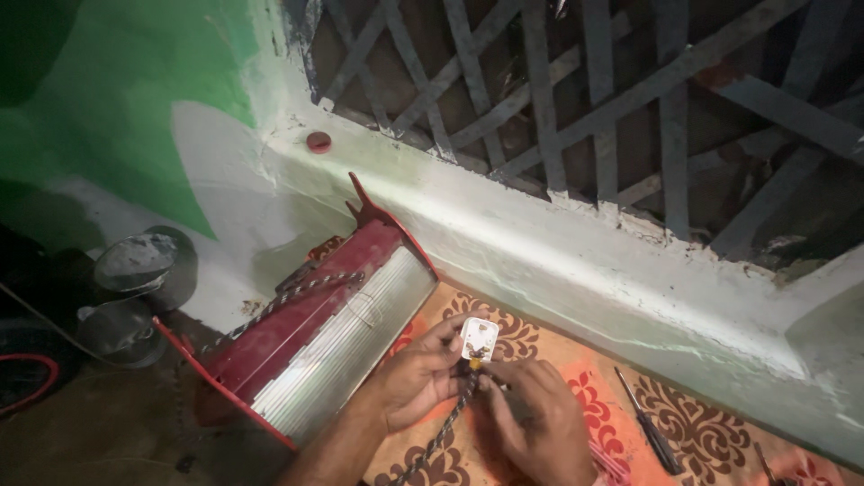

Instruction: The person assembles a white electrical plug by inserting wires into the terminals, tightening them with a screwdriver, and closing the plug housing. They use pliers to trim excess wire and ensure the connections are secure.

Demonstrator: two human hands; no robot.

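Note:
My left hand (416, 375) grips a white electrical plug (479, 337), opened so that its brass parts show. My right hand (531, 418) pinches the braided cord (447, 429) just under the plug, fingers curled at the wire ends. The cord runs down between my hands to the bottom edge. To the left lies a red heater (310, 346) with a ribbed silver reflector, tipped on its back against the wall. Both hands work over a patterned orange mat (693, 423).
A screwdriver (646, 423) lies on the mat right of my hands, another tool (765, 463) farther right. A white ledge (558, 243) with a metal grille (576, 99) runs behind. A small red cap (319, 141) sits on the ledge. Round metal tins (139, 270) stand at left.

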